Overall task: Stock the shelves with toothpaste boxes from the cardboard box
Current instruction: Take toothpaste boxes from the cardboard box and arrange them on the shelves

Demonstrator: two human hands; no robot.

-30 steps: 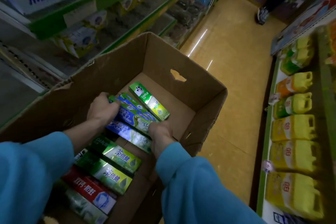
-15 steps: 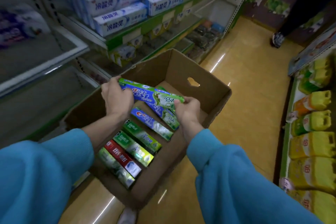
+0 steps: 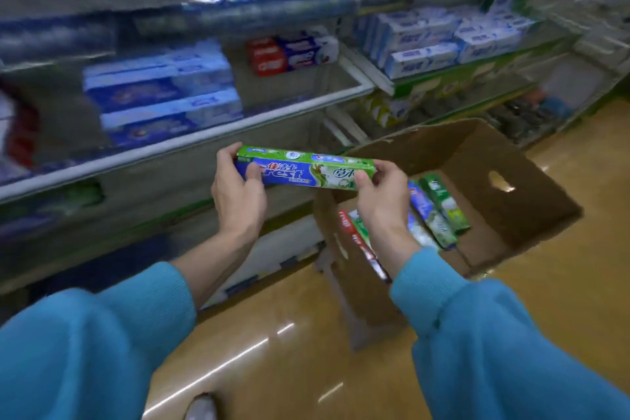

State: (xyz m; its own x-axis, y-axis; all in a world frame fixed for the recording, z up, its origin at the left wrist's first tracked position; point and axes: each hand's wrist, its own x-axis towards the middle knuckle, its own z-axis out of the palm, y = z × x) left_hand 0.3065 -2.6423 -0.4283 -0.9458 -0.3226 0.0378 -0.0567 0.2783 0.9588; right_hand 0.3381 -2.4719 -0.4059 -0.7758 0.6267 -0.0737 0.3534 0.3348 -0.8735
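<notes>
While both grips held it level, the toothpaste box [image 3: 306,170] was in front of the shelves [image 3: 191,143].
My left hand [image 3: 238,191] clasped its blue end, my right hand [image 3: 378,194] pinched its green end; the cardboard box [image 3: 504,215] sat open on the floor, lower right.
</notes>
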